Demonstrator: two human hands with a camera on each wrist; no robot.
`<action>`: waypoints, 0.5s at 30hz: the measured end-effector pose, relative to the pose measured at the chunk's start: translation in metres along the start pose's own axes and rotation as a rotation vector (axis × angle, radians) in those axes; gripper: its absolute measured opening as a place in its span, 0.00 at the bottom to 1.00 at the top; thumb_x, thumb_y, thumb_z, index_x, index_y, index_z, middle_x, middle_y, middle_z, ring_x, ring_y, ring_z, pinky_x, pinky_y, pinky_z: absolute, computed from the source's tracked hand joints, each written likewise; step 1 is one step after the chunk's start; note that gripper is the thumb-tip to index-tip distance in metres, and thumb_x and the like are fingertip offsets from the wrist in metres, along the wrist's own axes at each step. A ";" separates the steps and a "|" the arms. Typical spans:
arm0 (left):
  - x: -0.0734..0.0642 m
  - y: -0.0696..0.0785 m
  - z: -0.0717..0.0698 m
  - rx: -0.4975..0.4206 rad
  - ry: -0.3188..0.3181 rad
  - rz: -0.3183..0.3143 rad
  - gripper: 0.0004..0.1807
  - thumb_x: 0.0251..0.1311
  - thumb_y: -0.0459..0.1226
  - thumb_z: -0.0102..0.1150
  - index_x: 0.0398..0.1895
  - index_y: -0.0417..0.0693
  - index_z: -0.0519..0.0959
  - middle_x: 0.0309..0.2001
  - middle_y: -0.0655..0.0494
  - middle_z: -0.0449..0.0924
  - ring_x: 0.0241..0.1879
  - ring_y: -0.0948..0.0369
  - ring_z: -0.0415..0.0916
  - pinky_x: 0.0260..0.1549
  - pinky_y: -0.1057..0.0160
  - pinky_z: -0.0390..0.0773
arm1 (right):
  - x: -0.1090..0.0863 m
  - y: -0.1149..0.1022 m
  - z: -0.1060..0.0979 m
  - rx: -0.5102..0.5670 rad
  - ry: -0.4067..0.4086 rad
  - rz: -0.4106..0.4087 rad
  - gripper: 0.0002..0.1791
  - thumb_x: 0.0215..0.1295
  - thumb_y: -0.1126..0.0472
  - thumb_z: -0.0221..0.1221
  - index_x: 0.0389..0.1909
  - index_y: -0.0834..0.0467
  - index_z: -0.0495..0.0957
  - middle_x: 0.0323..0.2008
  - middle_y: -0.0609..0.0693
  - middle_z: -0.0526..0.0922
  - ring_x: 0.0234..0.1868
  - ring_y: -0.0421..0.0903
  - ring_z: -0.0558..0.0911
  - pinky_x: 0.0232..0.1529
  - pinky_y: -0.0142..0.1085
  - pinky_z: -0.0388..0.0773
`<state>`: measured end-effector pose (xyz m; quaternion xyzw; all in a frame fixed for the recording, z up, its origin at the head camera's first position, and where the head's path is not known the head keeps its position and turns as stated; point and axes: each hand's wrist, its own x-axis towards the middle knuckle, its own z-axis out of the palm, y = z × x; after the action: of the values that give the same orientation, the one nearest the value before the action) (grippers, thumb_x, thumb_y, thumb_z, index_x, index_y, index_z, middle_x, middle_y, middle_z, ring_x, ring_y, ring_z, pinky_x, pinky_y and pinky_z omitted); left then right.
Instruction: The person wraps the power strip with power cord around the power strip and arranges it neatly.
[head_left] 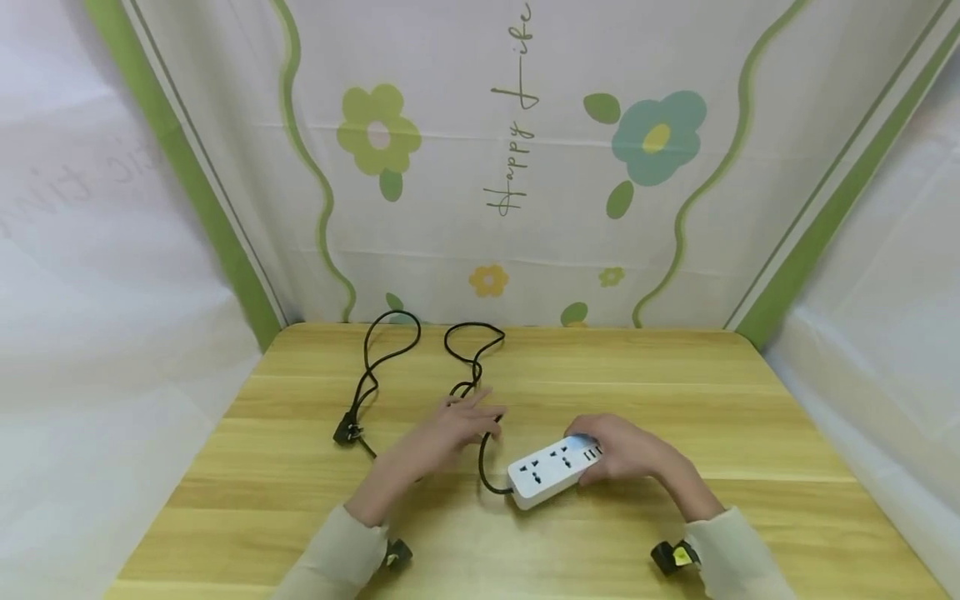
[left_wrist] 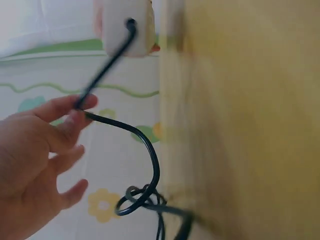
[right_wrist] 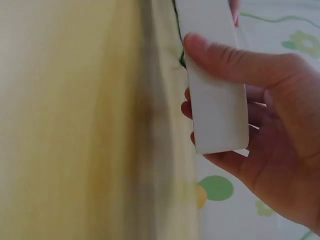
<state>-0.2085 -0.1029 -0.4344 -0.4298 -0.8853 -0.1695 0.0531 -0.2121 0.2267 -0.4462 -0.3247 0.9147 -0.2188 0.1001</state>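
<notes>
Fingers of the left hand [head_left: 452, 427] pinch the black cable [head_left: 482, 460] between thumb and forefinger, the rest spread loosely; those of the right hand [head_left: 628, 450] curl round the white power strip [head_left: 550, 473], low and right of centre. From where I stand, a hard tug could cinch the crossed loops [head_left: 475, 360] just below mid-frame into a knot, or drag the plug [head_left: 346, 429], lower left, across the table [head_left: 675, 375]. I see no container here.
</notes>
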 end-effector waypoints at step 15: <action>-0.001 0.040 -0.025 0.270 0.194 -0.027 0.04 0.65 0.37 0.64 0.36 0.45 0.84 0.33 0.57 0.84 0.33 0.62 0.81 0.40 0.65 0.82 | 0.008 -0.016 -0.027 -0.155 0.433 0.205 0.35 0.44 0.40 0.77 0.47 0.60 0.84 0.38 0.51 0.87 0.31 0.41 0.79 0.30 0.35 0.75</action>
<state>-0.1786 -0.0894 -0.4009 -0.3883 -0.8965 -0.0903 0.1933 -0.2183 0.2198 -0.4148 -0.1824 0.9570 -0.2011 -0.1018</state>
